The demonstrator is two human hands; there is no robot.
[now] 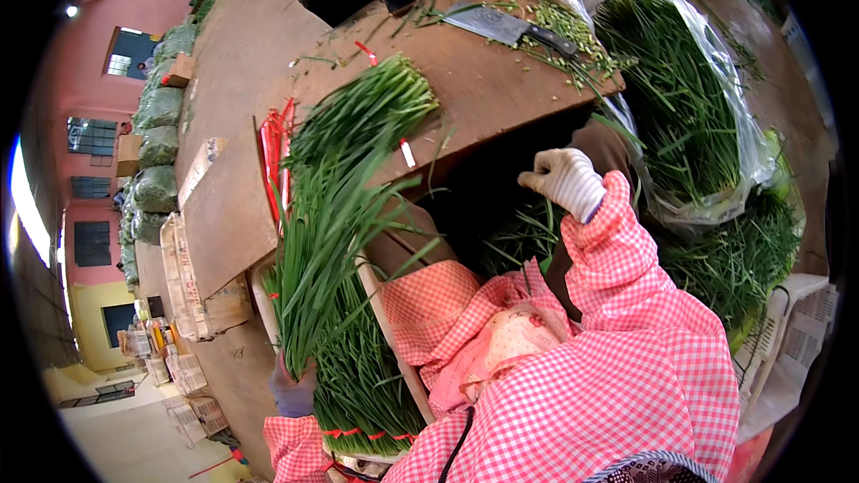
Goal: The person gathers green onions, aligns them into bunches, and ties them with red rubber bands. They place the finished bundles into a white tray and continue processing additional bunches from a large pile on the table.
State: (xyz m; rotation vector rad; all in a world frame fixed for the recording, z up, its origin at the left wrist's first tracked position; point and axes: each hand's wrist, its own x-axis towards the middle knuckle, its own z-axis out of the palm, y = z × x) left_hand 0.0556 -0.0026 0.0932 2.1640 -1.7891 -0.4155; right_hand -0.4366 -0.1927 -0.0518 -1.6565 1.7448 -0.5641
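Note:
My left hand (293, 388), in a grey-purple glove, is closed round the lower end of a bunch of long green garlic chives (309, 295) at the lower left. Its leaves run up against another chive bunch (371, 103) on the brown table, whose pale cut ends point right. Beneath the held bunch, a light-coloured crate (398, 340) holds more chives (362, 380), tied with red bands. My right hand (568, 181), in a white knitted glove, is raised beside the table's near edge. Its fingers are curled, and the inside of the grip is hidden.
A cleaver (510, 29) with a dark handle lies on the table (483, 98) among chopped trimmings. Red ties (276, 152) lie at the table's left. An open clear plastic bag (756, 161) of chives stands at the right. Stacked green sacks (159, 146) line the left wall.

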